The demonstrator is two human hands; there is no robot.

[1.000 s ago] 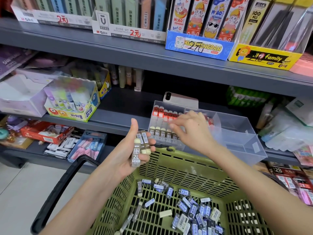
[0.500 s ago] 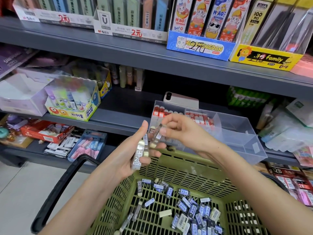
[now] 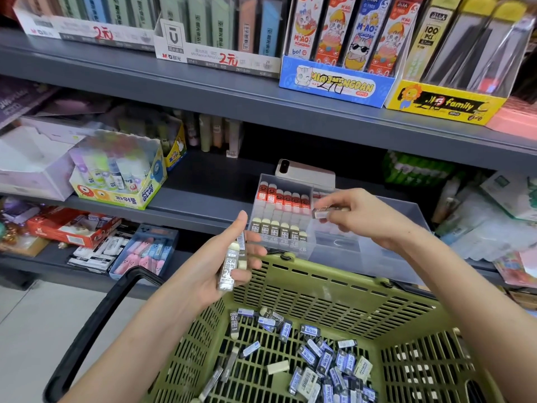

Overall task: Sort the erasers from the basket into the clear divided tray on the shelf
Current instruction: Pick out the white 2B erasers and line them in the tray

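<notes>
A green plastic basket (image 3: 343, 289) sits in front of me with several wrapped erasers (image 3: 316, 362) loose on its floor. My left hand (image 3: 220, 263) holds a couple of long erasers (image 3: 232, 264) upright above the basket's left rim. My right hand (image 3: 360, 218) pinches one eraser (image 3: 322, 213) over the clear divided tray (image 3: 386, 254) on the shelf. The tray's left compartment holds rows of standing erasers (image 3: 283, 212), red-sleeved behind and dark-sleeved in front.
A phone (image 3: 305, 173) leans behind the tray. A glue-stick display box (image 3: 116, 175) stands on the same shelf to the left. Boxes of pencil leads fill the upper shelf (image 3: 232, 91). The basket's black handle (image 3: 87, 335) hangs at the left.
My right hand came back from the tray to my left hand, took one eraser from it, and has carried it right, over the tray. My left hand stayed put.
</notes>
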